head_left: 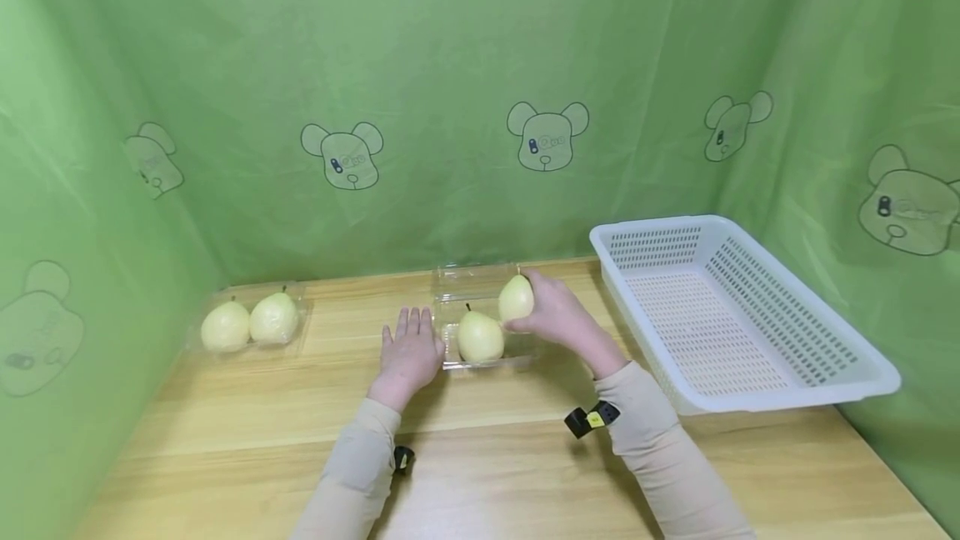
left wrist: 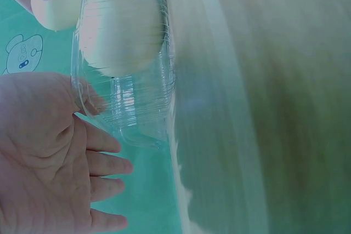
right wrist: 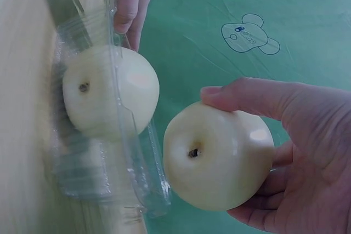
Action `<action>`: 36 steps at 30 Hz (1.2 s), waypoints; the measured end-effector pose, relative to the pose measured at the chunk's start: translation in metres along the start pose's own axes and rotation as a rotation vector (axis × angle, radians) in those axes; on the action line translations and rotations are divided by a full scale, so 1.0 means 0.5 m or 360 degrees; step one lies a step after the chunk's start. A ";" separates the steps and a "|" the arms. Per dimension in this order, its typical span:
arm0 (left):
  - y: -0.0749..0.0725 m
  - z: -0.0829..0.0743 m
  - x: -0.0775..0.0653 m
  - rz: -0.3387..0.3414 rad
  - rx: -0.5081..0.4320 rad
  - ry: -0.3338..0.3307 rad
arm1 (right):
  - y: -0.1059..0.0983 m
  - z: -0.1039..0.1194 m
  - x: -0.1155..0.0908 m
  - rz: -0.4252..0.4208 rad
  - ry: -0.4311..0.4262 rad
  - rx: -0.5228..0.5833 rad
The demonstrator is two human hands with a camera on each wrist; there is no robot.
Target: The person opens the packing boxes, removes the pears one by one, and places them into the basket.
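Observation:
My right hand (head_left: 558, 311) grips a pale yellow pear (head_left: 516, 298), thumb on one side and fingers round the other. In the right wrist view, this pear (right wrist: 214, 157) is held apart from the clear plastic box (right wrist: 82, 173). The open box (head_left: 474, 283) lies on the table with its lid folded back, and a second pear (head_left: 480, 340) sits inside, toward its left. At the box's left edge rests my left hand (head_left: 415, 352), fingers straight. The left wrist view shows its thumb against the box wall (left wrist: 140, 105) and no pear in that hand.
Far left, another clear box (head_left: 303, 307) holds two pears, a left one (head_left: 225, 327) and a right one (head_left: 274, 318). A white slotted basket (head_left: 817, 397) stands on the right. Green curtains (head_left: 450, 32) enclose the wooden table (head_left: 480, 457) at the back and sides.

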State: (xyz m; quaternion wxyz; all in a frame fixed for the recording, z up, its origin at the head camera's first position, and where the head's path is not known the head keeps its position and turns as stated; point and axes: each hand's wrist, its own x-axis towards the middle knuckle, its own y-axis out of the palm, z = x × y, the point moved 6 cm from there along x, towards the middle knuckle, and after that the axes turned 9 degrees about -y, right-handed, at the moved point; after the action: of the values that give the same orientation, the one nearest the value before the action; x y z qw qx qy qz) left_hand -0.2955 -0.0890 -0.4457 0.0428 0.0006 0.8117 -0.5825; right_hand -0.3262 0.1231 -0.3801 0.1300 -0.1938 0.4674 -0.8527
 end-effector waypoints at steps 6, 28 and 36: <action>0.002 0.000 0.000 -0.0007 0.0018 0.0008 | -0.019 0.000 -0.002 -0.0008 -0.0006 -0.0030; 0.004 0.002 0.001 0.0000 0.0041 -0.0003 | -0.109 -0.024 -0.001 -0.0081 0.0001 -0.0170; 0.000 0.002 0.000 -0.0006 0.0020 0.0005 | -0.133 -0.047 -0.002 -0.0048 0.0024 -0.0145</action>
State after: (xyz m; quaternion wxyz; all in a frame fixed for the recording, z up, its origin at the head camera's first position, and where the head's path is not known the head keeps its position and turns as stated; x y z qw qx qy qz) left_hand -0.2956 -0.0900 -0.4460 0.0405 0.0003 0.8081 -0.5876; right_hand -0.3383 0.1762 -0.3354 0.1046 -0.2001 0.5039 -0.8337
